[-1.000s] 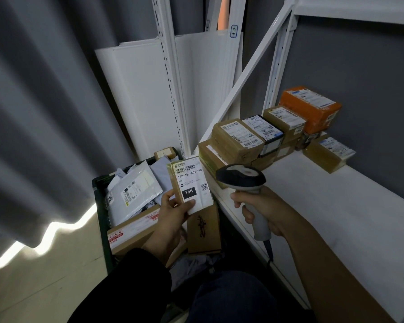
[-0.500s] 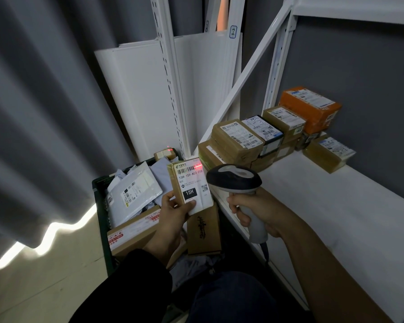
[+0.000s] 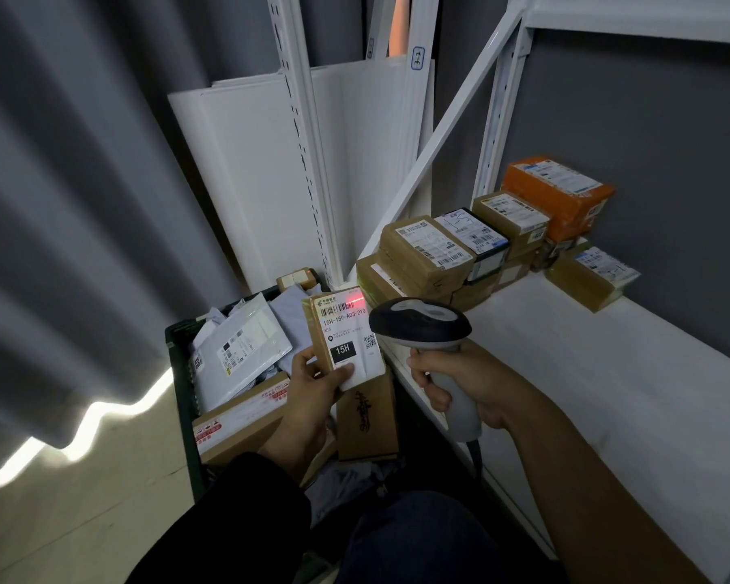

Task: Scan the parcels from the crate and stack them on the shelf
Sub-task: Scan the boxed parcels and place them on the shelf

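My left hand (image 3: 312, 385) grips a small brown parcel (image 3: 346, 330) by its lower end, label up, above the dark green crate (image 3: 182, 373). A red scan line lies across the barcode at the label's top. My right hand (image 3: 460, 381) grips the handle of a grey and black barcode scanner (image 3: 418, 326), whose head points at the parcel from the right. The crate holds several parcels: white mailer bags (image 3: 245, 347) and brown boxes (image 3: 237, 427). On the white shelf (image 3: 607, 394), stacked boxes (image 3: 435, 255) line the back left corner, with an orange one (image 3: 561, 196) on top.
A lone brown box (image 3: 595, 276) lies on the shelf by the grey wall. White shelf uprights and a diagonal brace (image 3: 430, 153) stand behind the crate. White panels (image 3: 249, 174) lean in the corner. A grey curtain (image 3: 60, 204) hangs left. The scanner cable drops below my right hand.
The scanner head has moved left, closer to the parcel, and a red scan line now lies on the barcode. The parcel has stayed in my left hand.
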